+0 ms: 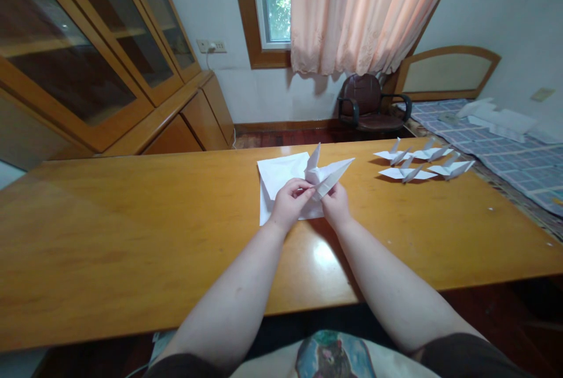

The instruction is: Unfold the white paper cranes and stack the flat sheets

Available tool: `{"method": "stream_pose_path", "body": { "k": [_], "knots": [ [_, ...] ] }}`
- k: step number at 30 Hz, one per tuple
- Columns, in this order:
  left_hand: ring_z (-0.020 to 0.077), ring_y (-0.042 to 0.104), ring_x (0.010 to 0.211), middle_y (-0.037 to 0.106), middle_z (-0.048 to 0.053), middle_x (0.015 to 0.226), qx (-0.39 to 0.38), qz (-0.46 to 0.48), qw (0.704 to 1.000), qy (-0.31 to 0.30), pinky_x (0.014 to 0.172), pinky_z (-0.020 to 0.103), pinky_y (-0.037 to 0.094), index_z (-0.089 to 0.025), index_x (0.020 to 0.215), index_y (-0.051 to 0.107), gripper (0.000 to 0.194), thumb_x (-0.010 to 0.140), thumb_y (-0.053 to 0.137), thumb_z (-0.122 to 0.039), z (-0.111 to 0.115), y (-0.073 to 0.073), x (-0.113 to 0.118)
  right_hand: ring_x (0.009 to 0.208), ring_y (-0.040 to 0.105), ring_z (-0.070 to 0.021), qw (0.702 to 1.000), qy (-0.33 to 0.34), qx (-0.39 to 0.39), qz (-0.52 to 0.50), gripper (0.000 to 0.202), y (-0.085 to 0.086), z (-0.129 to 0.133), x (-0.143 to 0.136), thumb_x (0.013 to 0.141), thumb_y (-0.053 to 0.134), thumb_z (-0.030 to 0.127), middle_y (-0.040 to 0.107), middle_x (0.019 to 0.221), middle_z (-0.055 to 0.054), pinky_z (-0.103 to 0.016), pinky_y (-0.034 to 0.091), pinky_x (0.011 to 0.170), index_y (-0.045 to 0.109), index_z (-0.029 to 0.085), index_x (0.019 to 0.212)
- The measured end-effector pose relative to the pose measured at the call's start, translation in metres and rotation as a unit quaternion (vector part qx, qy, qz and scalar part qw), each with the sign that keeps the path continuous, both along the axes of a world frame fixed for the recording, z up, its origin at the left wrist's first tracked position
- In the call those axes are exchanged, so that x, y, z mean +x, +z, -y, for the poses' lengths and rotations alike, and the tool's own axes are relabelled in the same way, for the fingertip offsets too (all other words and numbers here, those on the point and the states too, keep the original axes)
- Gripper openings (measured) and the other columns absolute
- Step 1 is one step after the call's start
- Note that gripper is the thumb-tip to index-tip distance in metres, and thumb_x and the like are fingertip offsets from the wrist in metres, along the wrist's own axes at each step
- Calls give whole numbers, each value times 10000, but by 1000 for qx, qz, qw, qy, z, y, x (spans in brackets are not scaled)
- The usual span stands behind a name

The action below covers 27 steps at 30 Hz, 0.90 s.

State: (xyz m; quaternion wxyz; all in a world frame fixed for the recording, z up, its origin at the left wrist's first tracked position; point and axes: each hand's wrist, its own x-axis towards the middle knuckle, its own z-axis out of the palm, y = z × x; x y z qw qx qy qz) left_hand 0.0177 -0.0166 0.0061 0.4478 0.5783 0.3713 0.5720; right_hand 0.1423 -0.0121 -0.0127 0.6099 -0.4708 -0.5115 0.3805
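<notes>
Between my two hands is a white folded paper crane (328,176), held above the table with one wing spread toward the right and a narrow point sticking up. My left hand (291,201) pinches its near left side with thumb and finger. My right hand (336,205) grips it from below and the right, its fingers partly hidden by the paper. Under the hands lies a small stack of white paper sheets (275,174), partly covered by the hands and the crane.
Several finished white paper cranes (407,174) stand at the right of the wooden table (153,237). Tiny paper scraps lie near the table's right edge. Beyond are a brown armchair (367,102), a bed (488,132) with white paper on it, and a glass-doored cabinet (145,73).
</notes>
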Motion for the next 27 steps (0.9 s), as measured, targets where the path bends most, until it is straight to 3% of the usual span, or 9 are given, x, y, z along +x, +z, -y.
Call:
{"method": "stream_pose_path", "body": {
  "k": [5,11,15,18,21,27],
  "knots": [
    [145,568,812,600,33,824,6,-23,1000,-16,729,265,463,-177,727,657,54,706,665,-226,1,1,0,705,593,-183,998,-21,2,-55,200,1,1,1,642,653,302,679,763,-16,-297,471,664,633,168,789],
    [144,567,817,604,40,829,37,-55,998,-12,755,272,463,-184,734,664,51,731,649,-233,0,-3,0,674,576,-174,996,-73,-6,-44,153,2,-2,5,626,639,257,666,721,-15,-295,464,649,633,163,747],
    [134,548,841,578,65,1047,-9,10,996,84,745,262,475,-207,1011,605,349,678,703,-242,-3,-4,0,724,588,-173,994,-93,31,-48,147,5,-4,6,717,591,307,668,767,-29,-302,464,697,628,172,762],
    [132,550,879,521,98,1182,-41,72,992,91,747,257,477,-202,1099,535,451,689,699,-295,-5,-3,-1,710,580,-166,994,-100,42,-22,137,4,-4,6,737,577,308,649,734,-18,-294,460,689,610,177,759],
    [125,568,822,574,79,1050,-73,89,992,56,755,265,473,-182,1063,540,445,667,713,-291,-6,-4,0,712,581,-168,994,-100,44,8,119,0,-4,6,713,593,280,643,743,-15,-292,459,679,599,180,777],
    [104,537,640,560,-21,673,-99,33,994,28,614,220,439,-164,730,543,229,683,682,-339,-6,-5,0,711,593,-167,996,-78,40,20,177,-3,-5,5,692,642,300,651,776,-23,-309,472,697,598,184,818]
  ]
}}
